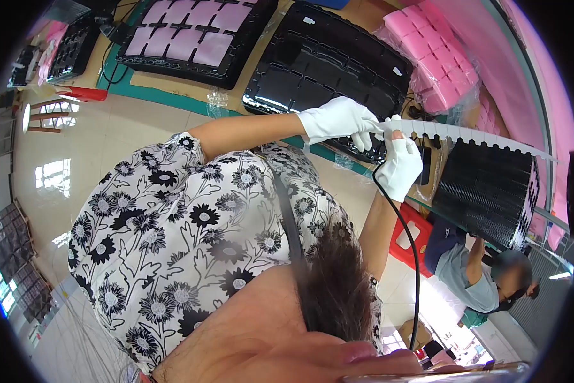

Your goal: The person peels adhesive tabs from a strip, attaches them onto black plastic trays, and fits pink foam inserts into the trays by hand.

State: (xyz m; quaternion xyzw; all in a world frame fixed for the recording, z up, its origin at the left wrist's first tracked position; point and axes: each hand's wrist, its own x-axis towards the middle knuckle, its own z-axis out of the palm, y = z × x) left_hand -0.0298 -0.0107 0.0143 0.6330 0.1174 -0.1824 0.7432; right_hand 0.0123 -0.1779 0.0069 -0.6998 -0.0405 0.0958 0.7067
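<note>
Both my hands wear white gloves and meet at the near end of a long white strip (472,133) with a row of notches along one edge. My left hand (341,121) reaches in from the left, its fingers pinching the strip's end. Just to the right, my right hand (400,167) grips the strip from below, with a bare thumb tip showing. From there the strip runs off to the right, over a stack of black ribbed sheets (482,185). Behind my hands lies a shiny black moulded tray (325,60) with several sections.
Left of it stands a black tray with pink pads (188,35). Pink foam blocks (430,60) in clear plastic lie at the back right. A black cable (416,268) hangs near my right arm. A red stool (409,239) and a person in grey (469,277) are lower right.
</note>
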